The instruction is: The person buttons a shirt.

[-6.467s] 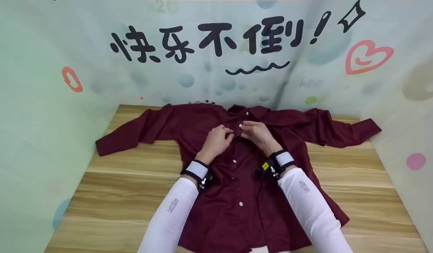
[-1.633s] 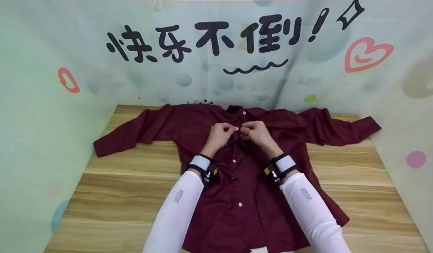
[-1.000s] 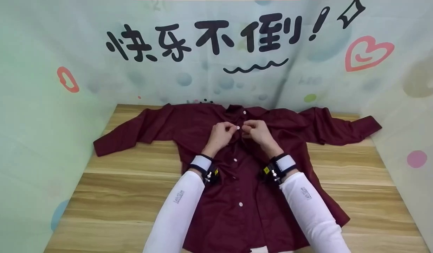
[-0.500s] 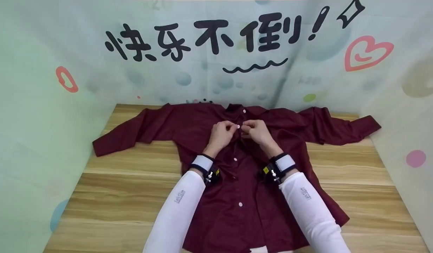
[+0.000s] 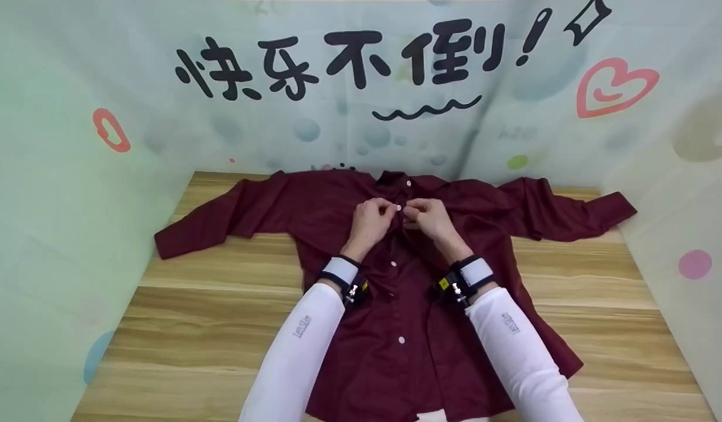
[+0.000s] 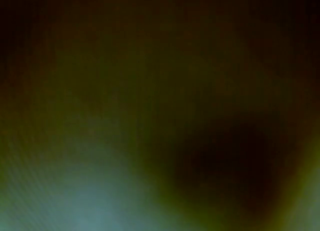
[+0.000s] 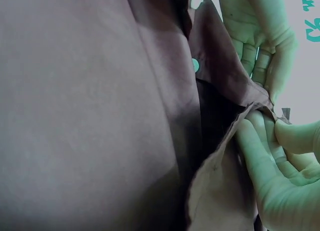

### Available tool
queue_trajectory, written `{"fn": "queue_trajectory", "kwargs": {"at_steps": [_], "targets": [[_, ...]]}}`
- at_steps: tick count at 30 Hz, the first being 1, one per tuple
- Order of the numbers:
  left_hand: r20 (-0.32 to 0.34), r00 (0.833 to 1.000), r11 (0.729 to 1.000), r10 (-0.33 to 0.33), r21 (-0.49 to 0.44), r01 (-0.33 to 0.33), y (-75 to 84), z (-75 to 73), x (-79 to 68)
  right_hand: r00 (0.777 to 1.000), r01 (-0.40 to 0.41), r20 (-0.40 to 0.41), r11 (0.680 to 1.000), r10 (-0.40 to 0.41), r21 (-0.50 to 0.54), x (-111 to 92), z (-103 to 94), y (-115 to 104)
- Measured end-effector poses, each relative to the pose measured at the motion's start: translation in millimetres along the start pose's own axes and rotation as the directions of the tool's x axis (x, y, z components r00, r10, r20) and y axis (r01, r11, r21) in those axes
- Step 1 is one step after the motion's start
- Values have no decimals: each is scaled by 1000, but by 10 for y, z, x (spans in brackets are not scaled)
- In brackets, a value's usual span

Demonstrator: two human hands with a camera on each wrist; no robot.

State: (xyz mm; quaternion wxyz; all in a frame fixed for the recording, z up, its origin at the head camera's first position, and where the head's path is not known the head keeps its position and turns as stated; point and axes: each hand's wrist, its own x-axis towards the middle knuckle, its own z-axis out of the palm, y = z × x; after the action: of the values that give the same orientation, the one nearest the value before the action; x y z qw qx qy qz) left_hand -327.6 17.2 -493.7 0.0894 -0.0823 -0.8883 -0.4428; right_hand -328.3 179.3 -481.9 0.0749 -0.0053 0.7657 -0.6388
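Note:
A maroon button-up shirt [image 5: 361, 328] lies spread front up, its sleeves out to both sides. Upper on its front, my left hand [image 5: 370, 224] pinches the placket with thumb and forefinger, right at a white button [image 5: 398, 207]. Just right of that button, my right hand [image 5: 432, 223] pinches the other front edge. In the right wrist view both hands meet at the lifted cloth: the right hand [image 7: 280, 176] below, the left hand [image 7: 260, 36] above. The collar button [image 5: 408, 183] sits farther up. The left wrist view is dark and blurred.
The shirt rests on a wood-grain table [image 5: 208, 328]. Printed cloth walls [image 5: 349, 135] close off the back and both sides, with a shirt cuff reaching close to each side. More white buttons, such as one low button [image 5: 401, 340], run down the front.
Since the earliest frame, my left fingers have moved right and up to the button, where my right fingers were. Over the last second both hands keep nearly the same pinch, the left shifting slightly upward.

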Motion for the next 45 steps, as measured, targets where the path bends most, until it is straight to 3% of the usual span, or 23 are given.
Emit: {"fn": "queue_trajectory", "kwargs": {"at_steps": [11,18,26,34,41,45], "targets": [[-21,1000,1000,-11,-5,11,-24,-5,-14,1000,-28,8,993,28,114,0,-43,5],[-55,998,999,42,-4,-43,-9,-1,-2,1000,-16,21,997,14,79,9,-26,6],[-51,998,1000,23,-1,-24,-7,18,6,1000,0,5,998,0,58,-7,-6,10],[-51,997,998,55,29,-54,-7,45,-3,1000,10,-21,998,-9,59,-11,22,4],[-59,998,1000,16,8,-15,1,54,4,999,50,-1,998,-50,30,-38,27,-2],[-40,999,1000,-4,-31,2,-12,37,13,993,117,7,992,-116,-47,-21,26,10]]}}
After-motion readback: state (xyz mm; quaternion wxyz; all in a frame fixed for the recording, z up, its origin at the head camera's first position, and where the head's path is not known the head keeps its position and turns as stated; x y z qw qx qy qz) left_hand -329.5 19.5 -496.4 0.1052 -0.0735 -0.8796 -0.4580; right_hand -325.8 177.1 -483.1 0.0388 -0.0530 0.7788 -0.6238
